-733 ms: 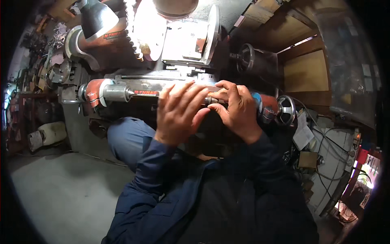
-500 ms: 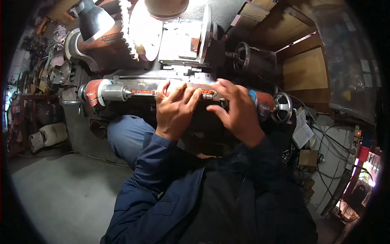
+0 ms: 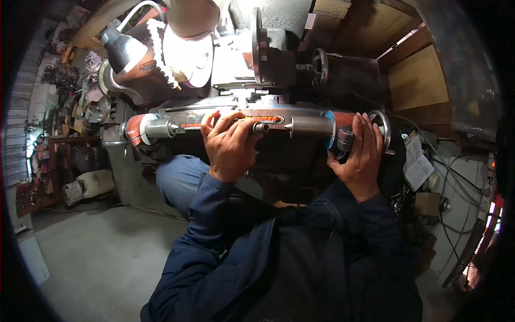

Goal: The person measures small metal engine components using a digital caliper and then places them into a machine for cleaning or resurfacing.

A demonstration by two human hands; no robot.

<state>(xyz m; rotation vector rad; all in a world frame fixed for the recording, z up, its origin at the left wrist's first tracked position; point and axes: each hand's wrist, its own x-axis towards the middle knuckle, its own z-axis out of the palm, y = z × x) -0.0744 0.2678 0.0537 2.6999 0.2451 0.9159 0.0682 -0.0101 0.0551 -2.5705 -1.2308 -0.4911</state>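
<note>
My left hand [image 3: 230, 147] is closed around a small metal shaft [image 3: 261, 127], most of which its fingers cover; the right end shows a round hole. The shaft sits between two pointed centers, the left center [image 3: 161, 127] in a red holder and the right center [image 3: 311, 127] in a red tailstock [image 3: 343, 121]. A gap separates the shaft's end from the right center's tip. At the tailstock's right end, my right hand [image 3: 358, 161] lies with fingers stretched out against the handwheel [image 3: 384, 131], its thumb apart below the tailstock.
Behind stands a grinding machine with a black lamp [image 3: 126, 51], a white segmented hose [image 3: 158, 48] and another handwheel [image 3: 320, 68]. Cluttered tools hang at the left. A plastic jug [image 3: 96, 185] lies by the left wall. Cables and papers [image 3: 417, 166] are at the right.
My right hand has moved right from beside the shaft to the tailstock handwheel, uncovering the right center. My left hand stays around the shaft. The view has shifted slightly.
</note>
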